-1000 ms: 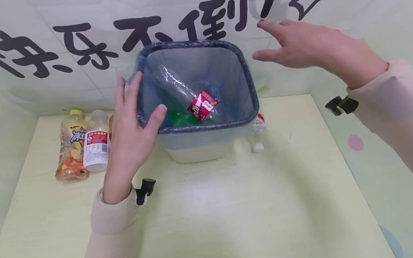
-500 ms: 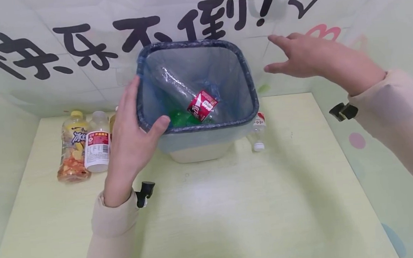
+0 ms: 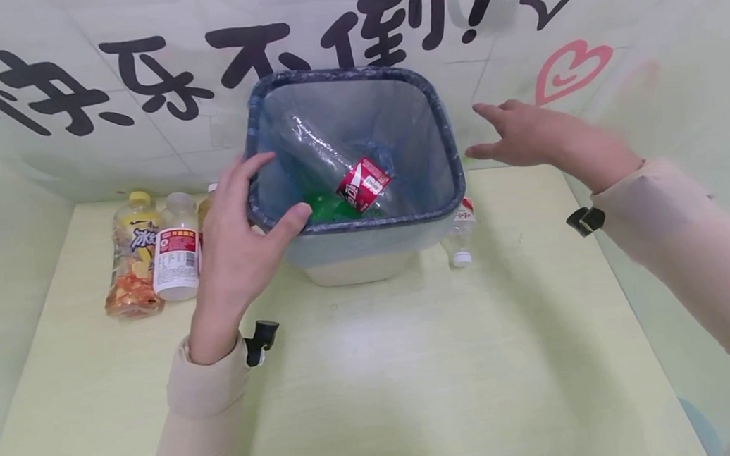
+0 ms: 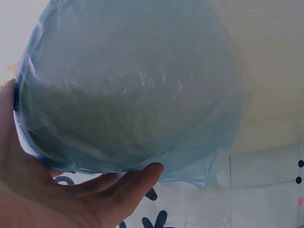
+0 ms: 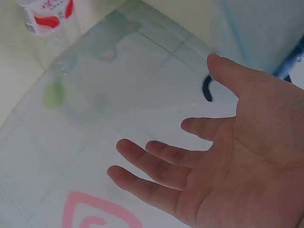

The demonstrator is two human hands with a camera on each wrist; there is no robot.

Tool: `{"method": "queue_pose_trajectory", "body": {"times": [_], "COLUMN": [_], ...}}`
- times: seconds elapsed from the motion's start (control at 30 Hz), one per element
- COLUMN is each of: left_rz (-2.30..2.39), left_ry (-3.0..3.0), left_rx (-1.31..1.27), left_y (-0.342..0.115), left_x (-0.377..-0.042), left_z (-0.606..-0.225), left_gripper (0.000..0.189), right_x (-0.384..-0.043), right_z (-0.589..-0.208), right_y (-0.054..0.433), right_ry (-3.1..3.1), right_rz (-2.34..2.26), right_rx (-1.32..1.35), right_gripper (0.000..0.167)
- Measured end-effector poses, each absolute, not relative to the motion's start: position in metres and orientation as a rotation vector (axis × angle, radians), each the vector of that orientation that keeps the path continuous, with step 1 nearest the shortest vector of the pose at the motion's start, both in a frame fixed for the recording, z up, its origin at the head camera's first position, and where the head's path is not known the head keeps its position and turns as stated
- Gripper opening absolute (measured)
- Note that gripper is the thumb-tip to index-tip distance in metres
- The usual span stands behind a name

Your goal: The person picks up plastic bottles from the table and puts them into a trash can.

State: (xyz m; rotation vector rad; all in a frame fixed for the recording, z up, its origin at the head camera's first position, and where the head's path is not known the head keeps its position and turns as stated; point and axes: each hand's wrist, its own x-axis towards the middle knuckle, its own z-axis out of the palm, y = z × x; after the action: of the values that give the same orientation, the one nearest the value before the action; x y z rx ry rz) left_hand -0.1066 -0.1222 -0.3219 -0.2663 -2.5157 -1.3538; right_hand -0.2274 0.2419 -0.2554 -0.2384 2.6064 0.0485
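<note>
A trash can (image 3: 358,269) lined with a translucent blue bag (image 3: 409,126) stands at the back of the table. Inside lie a clear plastic bottle with a red label (image 3: 365,184) and something green (image 3: 332,208). My left hand (image 3: 233,244) rests at the can's left rim, thumb over the front-left corner and one finger reaching over the edge. Its other fingers (image 4: 128,192) lie relaxed against the bag's outside in the left wrist view. My right hand (image 3: 533,135) hovers right of the can, fingers spread and palm (image 5: 256,161) bare, touching nothing.
A small clear bottle with a white cap (image 3: 461,239) lies beside the can's right side. At the left stand an iced tea bottle (image 3: 135,258) and a white-labelled bottle (image 3: 177,262), with another bottle partly hidden by my left hand. The wall (image 3: 156,144) rises behind the table (image 3: 377,397).
My right hand has come down beside the can's right side. The left hand stays at the rim, one finger now reaching farther over it. The can and bottles keep their places.
</note>
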Motion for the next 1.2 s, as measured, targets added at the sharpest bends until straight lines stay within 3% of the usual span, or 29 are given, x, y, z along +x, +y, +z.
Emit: {"method": "queue_pose_trajectory", "body": {"times": [0.3, 1.2], "left_rz": [-1.378, -1.431], "left_ry": [-2.543, -2.559], "left_rx": [-0.275, -0.274], "left_y": [-0.122, -0.123], "left_x": [-0.106, -0.107], "left_z": [-0.320, -0.318], "left_gripper": [0.072, 0.073], "right_x": [-0.226, -0.225], "right_z": [-0.288, -0.336], "right_y": [0.245, 0.242], "right_ry": [2.578, 2.583], "right_rz": [-0.010, -0.109], "right_rx": [-0.228, -0.303], "right_gripper": [0.090, 0.075]}}
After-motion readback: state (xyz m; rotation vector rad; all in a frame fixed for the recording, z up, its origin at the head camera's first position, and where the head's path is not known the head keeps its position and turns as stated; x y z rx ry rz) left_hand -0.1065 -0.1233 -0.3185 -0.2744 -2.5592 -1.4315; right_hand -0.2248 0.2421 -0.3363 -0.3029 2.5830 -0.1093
